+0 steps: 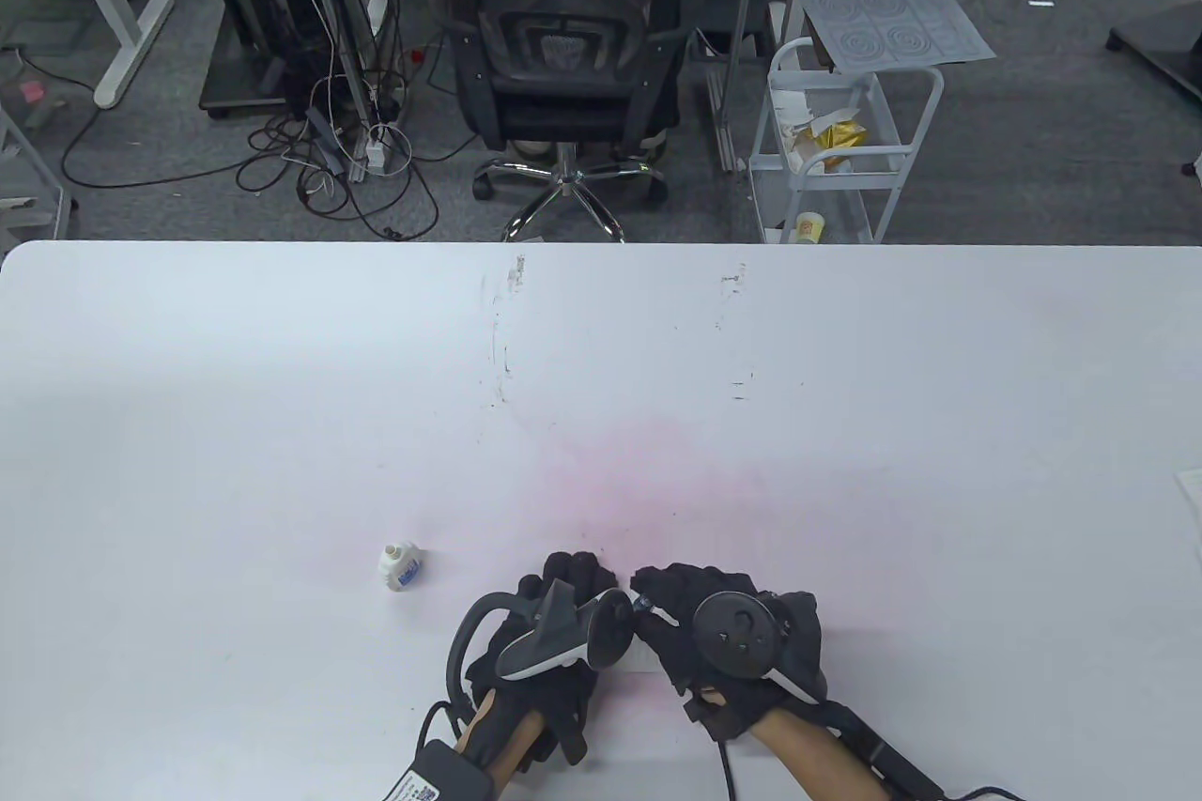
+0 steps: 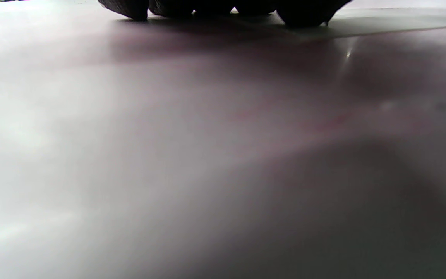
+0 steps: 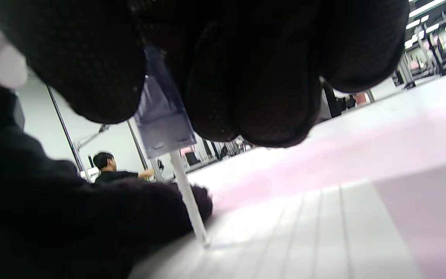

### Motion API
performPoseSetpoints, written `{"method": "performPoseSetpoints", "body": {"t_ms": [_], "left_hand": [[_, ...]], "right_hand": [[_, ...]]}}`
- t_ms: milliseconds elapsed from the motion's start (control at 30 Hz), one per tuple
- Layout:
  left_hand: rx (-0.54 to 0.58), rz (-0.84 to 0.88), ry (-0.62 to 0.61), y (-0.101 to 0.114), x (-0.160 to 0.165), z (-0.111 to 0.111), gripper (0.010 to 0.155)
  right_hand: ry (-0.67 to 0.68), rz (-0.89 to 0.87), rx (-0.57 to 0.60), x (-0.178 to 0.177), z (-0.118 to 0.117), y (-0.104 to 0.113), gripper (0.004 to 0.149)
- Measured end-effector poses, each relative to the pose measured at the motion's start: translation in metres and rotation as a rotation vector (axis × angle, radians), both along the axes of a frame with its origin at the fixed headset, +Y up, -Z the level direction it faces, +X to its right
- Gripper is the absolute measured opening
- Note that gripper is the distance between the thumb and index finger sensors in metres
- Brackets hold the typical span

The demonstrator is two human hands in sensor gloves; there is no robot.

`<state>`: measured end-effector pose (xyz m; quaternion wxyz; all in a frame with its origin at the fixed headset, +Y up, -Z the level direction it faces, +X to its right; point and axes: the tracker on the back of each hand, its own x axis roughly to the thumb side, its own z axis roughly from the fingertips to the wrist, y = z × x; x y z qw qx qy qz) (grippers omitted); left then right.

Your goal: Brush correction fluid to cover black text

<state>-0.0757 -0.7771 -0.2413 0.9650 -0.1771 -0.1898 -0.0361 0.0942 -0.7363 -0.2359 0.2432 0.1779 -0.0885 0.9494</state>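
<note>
my right hand (image 1: 728, 641) pinches the brush cap (image 3: 163, 116), its thin stem light and bendy, tip on the paper (image 3: 323, 232); my left hand (image 1: 545, 632) presses flat, holding nothing.

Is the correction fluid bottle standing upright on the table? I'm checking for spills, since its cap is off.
No. In the table view the correction fluid bottle lies on its side on the table, left of both hands.

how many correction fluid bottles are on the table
1. The correction fluid bottle lies uncapped on the table, left of the left hand. The hands could hide something small beneath them.
</note>
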Motion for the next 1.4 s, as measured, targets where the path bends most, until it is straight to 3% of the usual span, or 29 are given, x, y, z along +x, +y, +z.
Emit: {"method": "performPoseSetpoints", "body": {"t_ms": [167,333,600,833,1400], "left_hand": [[0.0,0.0,0.0,0.0,0.0,0.0,0.063],[0.0,0.0,0.0,0.0,0.0,0.0,0.063],[0.0,0.0,0.0,0.0,0.0,0.0,0.063],[-0.001,-0.002,0.0,0.0,0.0,0.0,0.063],[-0.002,-0.003,0.001,0.0,0.0,0.0,0.063]], "right_hand": [[-0.009,-0.019,0.007,0.003,0.001,0.005,0.048],[-0.028,-0.061,0.088,0.003,0.002,0.005,0.048],[0.003,0.004,-0.016,0.003,0.0,0.004,0.048],[-0.027,-0.053,0.015,0.008,-0.001,0.012,0.048],[0.0,-0.006,0.073,-0.008,-0.003,0.0,0.049]]}}
